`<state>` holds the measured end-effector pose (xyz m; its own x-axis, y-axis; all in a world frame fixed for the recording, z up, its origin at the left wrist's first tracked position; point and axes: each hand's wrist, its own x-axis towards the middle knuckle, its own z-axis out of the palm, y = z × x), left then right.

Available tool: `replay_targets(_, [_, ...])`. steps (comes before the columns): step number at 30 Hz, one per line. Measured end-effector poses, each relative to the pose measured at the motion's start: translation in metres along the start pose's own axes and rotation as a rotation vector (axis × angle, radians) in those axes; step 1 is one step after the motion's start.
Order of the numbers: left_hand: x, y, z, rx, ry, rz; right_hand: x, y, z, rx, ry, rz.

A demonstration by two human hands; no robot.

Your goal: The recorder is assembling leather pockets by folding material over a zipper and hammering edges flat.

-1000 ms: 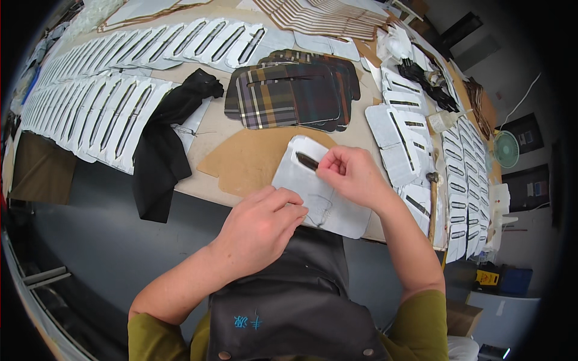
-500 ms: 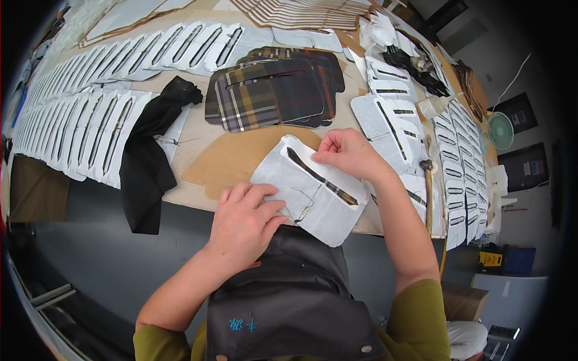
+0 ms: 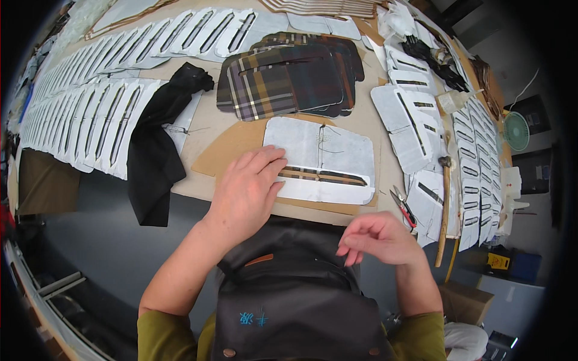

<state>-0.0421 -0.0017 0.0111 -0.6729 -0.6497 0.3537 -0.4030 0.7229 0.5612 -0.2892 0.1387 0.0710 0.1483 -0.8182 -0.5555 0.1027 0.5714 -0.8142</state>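
Right of centre, low in the frame, the right hand (image 3: 384, 236) curls loosely, contents unclear, apart from the white panel (image 3: 349, 143) up-left. Mid-frame, the left hand (image 3: 250, 188) rests ungripping on its left end; the panel's long slot (image 3: 325, 175) runs rightward.

Left grip (image 3: 248, 188) palm down over the worktop (image 3: 208, 115), fingers (image 3: 257, 159) nearly straight, right grip (image 3: 378, 238) by its near edge, fingers loosely bent, forearms (image 3: 186, 265) bare

Grey floor (image 3: 108, 240), beige worktable (image 3: 208, 122), green fan (image 3: 516, 131), dim wall (image 3: 510, 67)
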Motion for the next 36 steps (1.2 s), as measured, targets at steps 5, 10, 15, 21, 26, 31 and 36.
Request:
replay_targets(5, [0.001, -0.007, -0.007, 0.004, 0.046, 0.019, 0.049, -0.018, 0.006, -1.064, 0.349, -0.717])
replay_targets(10, [-0.008, -0.007, -0.014, -0.040, -0.002, -0.080, 0.072, -0.024, 0.025, -1.123, 0.284, -0.568])
replay_targets(15, [-0.010, -0.010, -0.013, -0.092, -0.005, -0.128, 0.091, -0.033, 0.035, -1.134, 0.154, -0.359])
replay_targets(21, [-0.010, -0.009, -0.013, -0.116, -0.032, -0.138, 0.109, 0.000, 0.045, -0.954, 0.279, -0.761])
replay_targets(26, [-0.007, -0.007, -0.013, -0.100, -0.066, -0.126, 0.106, 0.010, 0.053, -1.137, 0.314, -0.988])
replay_targets(31, [-0.010, -0.011, -0.014, -0.046, -0.057, -0.076, 0.080, -0.006, 0.032, -1.122, 0.273, -0.715])
replay_targets(36, [0.003, 0.010, -0.003, -0.065, -0.044, -0.008, 0.064, -0.008, 0.023, -1.020, 0.301, -0.502])
